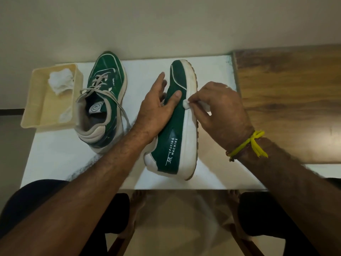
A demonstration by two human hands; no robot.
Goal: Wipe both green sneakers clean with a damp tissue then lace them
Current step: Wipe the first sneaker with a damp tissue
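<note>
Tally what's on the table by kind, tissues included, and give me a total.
Green sneakers: 2, one upright, one on its side steadied by the left hand
Tissue wads: 3, one pinched in the right hand's grip, two in the tray
Cream tray: 1
Total: 6

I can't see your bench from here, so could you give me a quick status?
Left hand steadies tilted sneaker. Right hand pinches tissue against its white sole edge. Other sneaker waits, laces loose. Nothing obstructing.
</note>
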